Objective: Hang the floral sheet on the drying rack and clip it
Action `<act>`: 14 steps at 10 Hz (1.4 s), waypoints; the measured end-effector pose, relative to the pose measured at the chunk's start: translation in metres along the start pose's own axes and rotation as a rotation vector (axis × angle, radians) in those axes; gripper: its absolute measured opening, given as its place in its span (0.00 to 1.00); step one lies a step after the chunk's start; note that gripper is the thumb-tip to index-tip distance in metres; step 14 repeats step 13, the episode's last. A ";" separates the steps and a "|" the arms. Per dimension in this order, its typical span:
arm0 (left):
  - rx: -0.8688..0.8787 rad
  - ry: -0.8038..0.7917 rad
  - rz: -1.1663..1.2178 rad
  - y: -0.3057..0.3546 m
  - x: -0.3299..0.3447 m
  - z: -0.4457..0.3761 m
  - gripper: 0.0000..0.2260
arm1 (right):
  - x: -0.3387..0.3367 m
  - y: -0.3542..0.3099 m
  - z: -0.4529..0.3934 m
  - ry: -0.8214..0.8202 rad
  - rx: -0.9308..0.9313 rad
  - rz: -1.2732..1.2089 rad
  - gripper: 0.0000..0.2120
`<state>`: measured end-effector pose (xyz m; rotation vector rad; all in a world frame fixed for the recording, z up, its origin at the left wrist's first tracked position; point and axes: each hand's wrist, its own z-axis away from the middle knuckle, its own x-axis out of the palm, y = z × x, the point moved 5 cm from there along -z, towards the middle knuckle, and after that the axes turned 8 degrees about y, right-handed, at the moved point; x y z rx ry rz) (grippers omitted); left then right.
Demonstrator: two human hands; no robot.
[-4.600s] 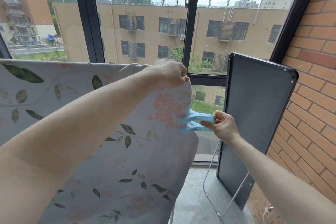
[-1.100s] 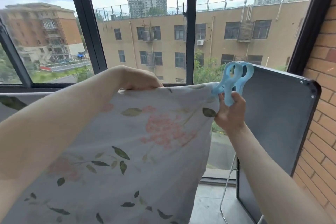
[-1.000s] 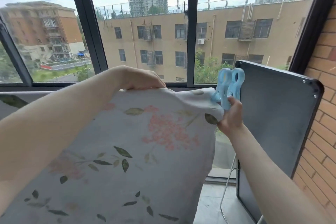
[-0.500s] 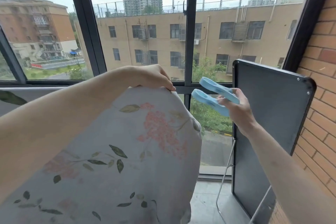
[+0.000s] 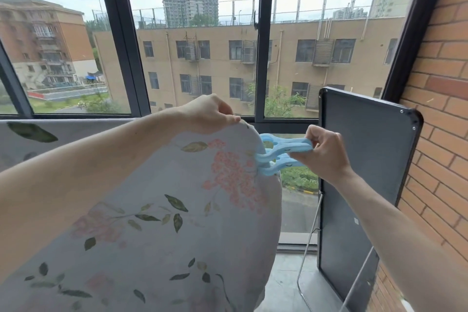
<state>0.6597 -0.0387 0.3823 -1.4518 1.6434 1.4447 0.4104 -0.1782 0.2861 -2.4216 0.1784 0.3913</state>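
right hand (image 5: 323, 153) presses blue clip (image 5: 279, 153) onto floral sheet (image 5: 164, 210) edge.

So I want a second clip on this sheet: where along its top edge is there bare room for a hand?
Free: the top edge of the sheet left of the left hand, running toward the left window frame. Crowded: the right corner, where the left hand pinches the fabric and the right hand holds the clip against the edge. Right of that stands a dark panel.
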 end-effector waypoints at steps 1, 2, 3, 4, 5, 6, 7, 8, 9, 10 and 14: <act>0.015 -0.005 -0.009 -0.005 -0.003 0.013 0.15 | 0.003 0.009 0.008 -0.015 0.018 0.070 0.24; 0.038 0.031 0.007 -0.006 -0.003 0.020 0.15 | 0.013 0.020 0.020 -0.029 0.088 0.096 0.23; 0.045 0.047 0.025 -0.004 -0.003 0.021 0.15 | 0.028 0.020 0.024 -0.040 0.155 0.013 0.22; 0.031 0.039 0.040 -0.007 -0.002 0.019 0.14 | 0.040 0.018 0.023 -0.051 0.199 -0.016 0.21; 0.009 0.035 0.037 -0.013 -0.001 0.017 0.14 | 0.047 0.026 0.027 -0.105 0.259 -0.006 0.19; 0.016 0.039 0.050 -0.014 -0.001 0.020 0.14 | 0.049 0.027 0.033 -0.200 0.310 0.027 0.14; 0.033 0.034 0.044 -0.010 0.001 0.023 0.15 | 0.048 0.028 0.040 -0.238 0.361 0.022 0.14; 0.060 0.058 0.006 -0.005 0.003 0.026 0.15 | 0.044 0.028 0.046 -0.216 0.434 -0.074 0.19; 0.075 0.070 -0.031 -0.001 0.003 0.028 0.15 | 0.042 0.031 0.050 -0.211 0.508 -0.178 0.28; 0.080 0.095 -0.068 0.000 0.003 0.031 0.15 | 0.037 0.036 0.061 -0.192 0.572 -0.229 0.34; 0.284 0.353 -0.167 -0.011 0.026 0.089 0.28 | 0.023 -0.042 0.088 0.167 0.068 0.035 0.29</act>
